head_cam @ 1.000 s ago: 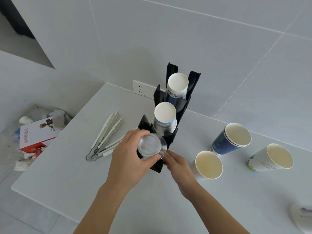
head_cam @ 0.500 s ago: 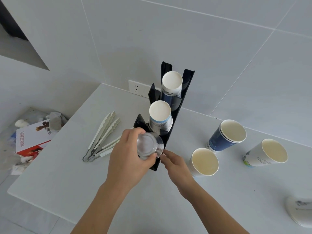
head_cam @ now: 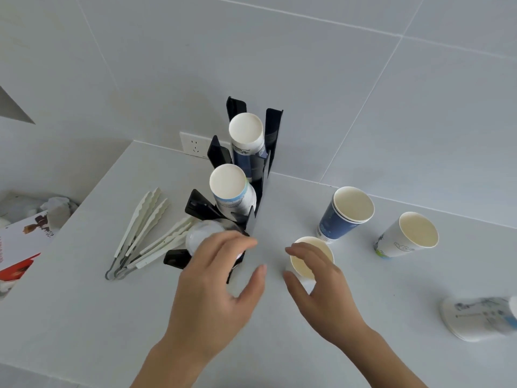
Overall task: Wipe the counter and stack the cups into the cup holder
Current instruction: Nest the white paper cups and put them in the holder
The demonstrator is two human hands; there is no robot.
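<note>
A black cup holder [head_cam: 272, 127] stands on the white counter [head_cam: 84, 303]. Its back slot holds a stack of paper cups [head_cam: 246, 135], its middle slot a second stack [head_cam: 229, 189], and its front slot a clear plastic cup [head_cam: 200, 236]. My left hand [head_cam: 215, 284] hovers over the front slot with fingers spread, off the clear cup. My right hand [head_cam: 316, 284] is open, its fingers over a small paper cup [head_cam: 321, 247] standing on the counter. Further right stand a blue paper cup [head_cam: 344, 214] and a white printed cup [head_cam: 405, 236]. Another cup [head_cam: 481, 317] lies on its side at the right edge.
White plastic tongs [head_cam: 142, 233] lie left of the holder. A wall socket [head_cam: 194, 145] sits behind it. Beyond the counter's left edge is a bin with a red and white box [head_cam: 19, 247] and crumpled paper. Tiled wall rises right behind the holder.
My left hand let go of the clear cup, which now sits in the front slot. My right hand left the holder and moved right over the small paper cup.
</note>
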